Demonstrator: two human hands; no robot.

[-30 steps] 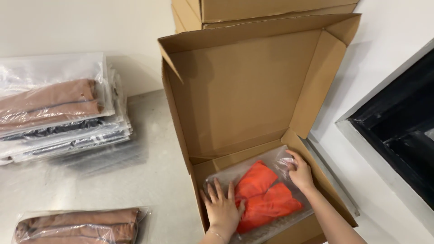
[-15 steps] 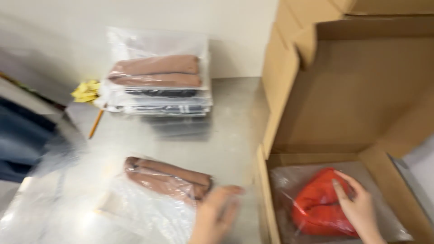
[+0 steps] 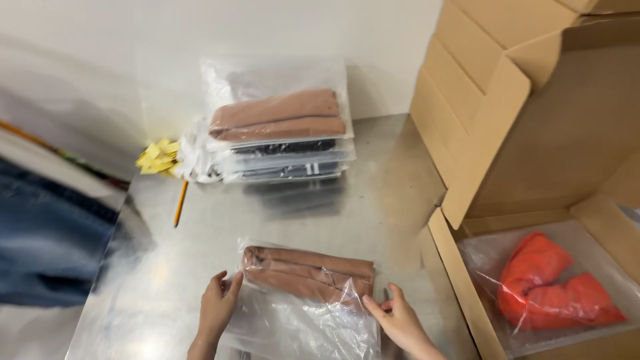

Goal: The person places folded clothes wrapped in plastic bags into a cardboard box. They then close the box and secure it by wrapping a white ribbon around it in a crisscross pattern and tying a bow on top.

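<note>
Both hands are resting on a clear plastic bag [image 3: 303, 303] that is lying flat on the steel surface [image 3: 373, 200] at the near edge of the scene, and inside it a folded brown garment [image 3: 307, 272] is sitting toward the bag's far end, its long axis running left to right and dipping slightly toward the right. The left hand [image 3: 217, 313] is touching the bag's left edge with its fingers held loosely together and the thumb apart, so its grip is looking more like a flat press than a pinch, though the film is glaring there and a pinch cannot be ruled out. The right hand [image 3: 400, 323] is meeting the bag's right edge, with its thumb and forefinger appearing to pinch the film. The garment is lying between the two hands and a little farther away than both, about equally near to each. Farther back on the surface a stack of similar clear bags [image 3: 280, 143] is sitting against the wall, the top one holding another brown folded piece above darker ones. Left of that stack a heap of small yellow paper slips [image 3: 157, 159] is lying, with a pencil [image 3: 180, 203] just nearer. On the right an open cardboard box [image 3: 533, 147] is standing with its flaps up, and a bagged red garment [image 3: 553, 293] is lying on its floor
</note>
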